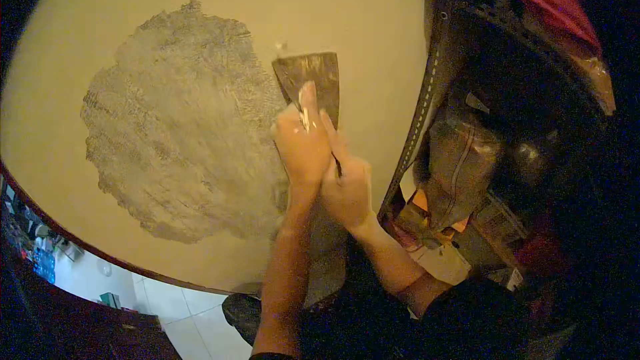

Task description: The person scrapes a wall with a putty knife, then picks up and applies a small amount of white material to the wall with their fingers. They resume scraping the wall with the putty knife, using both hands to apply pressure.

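1. While the left hand [303, 150] and the right hand [348, 190] are together, both are clamped on one scraper [323, 70]; its handle is mostly hidden under the fingers.
2. Just beyond the grip is its wide, stained blade, over a cream surface [380, 20].
3. Directly to the left of the grip spreads a rough grey patch [180, 127].
4. To the right of the grip, farther, lies a brown bag [463, 153] with a zip.
5. Well below the grip, to the left, one sees a tiled floor [203, 327].
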Demonstrator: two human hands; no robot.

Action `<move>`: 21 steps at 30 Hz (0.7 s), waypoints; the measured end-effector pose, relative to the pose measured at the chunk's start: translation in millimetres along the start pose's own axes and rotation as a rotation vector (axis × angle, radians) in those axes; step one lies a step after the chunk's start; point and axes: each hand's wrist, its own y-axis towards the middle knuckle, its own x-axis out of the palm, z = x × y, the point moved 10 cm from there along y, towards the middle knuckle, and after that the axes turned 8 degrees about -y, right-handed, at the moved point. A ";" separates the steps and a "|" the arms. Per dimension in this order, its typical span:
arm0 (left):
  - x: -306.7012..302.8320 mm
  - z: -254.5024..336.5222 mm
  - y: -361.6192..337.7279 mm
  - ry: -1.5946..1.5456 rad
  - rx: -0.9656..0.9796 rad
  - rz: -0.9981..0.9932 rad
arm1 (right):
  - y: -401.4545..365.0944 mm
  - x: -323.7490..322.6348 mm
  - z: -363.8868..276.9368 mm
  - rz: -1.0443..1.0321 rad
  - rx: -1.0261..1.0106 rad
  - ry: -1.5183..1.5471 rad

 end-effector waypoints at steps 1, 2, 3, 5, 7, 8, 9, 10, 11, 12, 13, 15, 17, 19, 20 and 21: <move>2.7 -1.0 4.1 -0.093 -0.044 -0.009 | 1.2 -2.9 -2.2 -0.004 -0.002 -0.002; 4.6 -3.2 6.1 -0.182 -0.084 -0.019 | 2.5 -5.1 -5.4 -0.004 -0.020 0.023; 3.6 -6.7 3.9 -0.179 -0.079 -0.015 | 4.1 -5.5 -8.0 -0.001 -0.040 0.052; -2.3 -14.6 -11.1 0.045 0.000 0.009 | -13.3 -3.4 2.0 -0.069 0.015 0.029; -6.5 -23.6 -27.0 0.016 -0.025 -0.010 | -26.7 4.6 8.1 -0.128 0.064 0.005; -5.2 -30.3 -31.0 -0.017 -0.065 -0.034 | -31.3 4.9 10.0 -0.120 0.088 0.052; -2.4 -33.8 -28.1 -0.017 -0.064 -0.037 | -33.9 3.5 11.6 -0.113 0.116 0.096; -3.0 -40.1 -22.1 -0.027 -0.083 0.010 | -31.1 4.5 11.4 -0.113 0.124 0.092; -3.5 -44.0 -15.7 -0.039 -0.105 0.058 | -21.1 1.7 2.8 -0.060 0.046 0.070; -2.8 -38.1 -4.6 -0.045 -0.113 0.055 | -10.3 -2.0 -7.3 -0.008 -0.036 0.045; -5.0 -19.1 9.2 -0.040 -0.043 0.039 | 1.2 -3.8 -14.4 -0.014 -0.031 0.037; -8.6 7.1 16.2 -0.042 0.026 0.025 | 18.3 4.5 -12.0 -0.193 0.168 0.027; -12.2 26.7 17.2 -0.074 0.100 0.023 | 15.6 1.6 -12.7 -0.138 0.103 0.066; -13.1 9.7 4.8 -0.018 0.073 0.024 | 4.1 0.6 -13.1 -0.081 0.037 0.118; -13.3 -3.0 -3.5 0.034 0.047 0.022 | -8.6 2.5 -6.0 -0.103 0.072 0.077; -13.6 -11.6 -10.3 0.039 0.055 0.025 | -16.2 4.7 -1.4 -0.124 0.105 0.036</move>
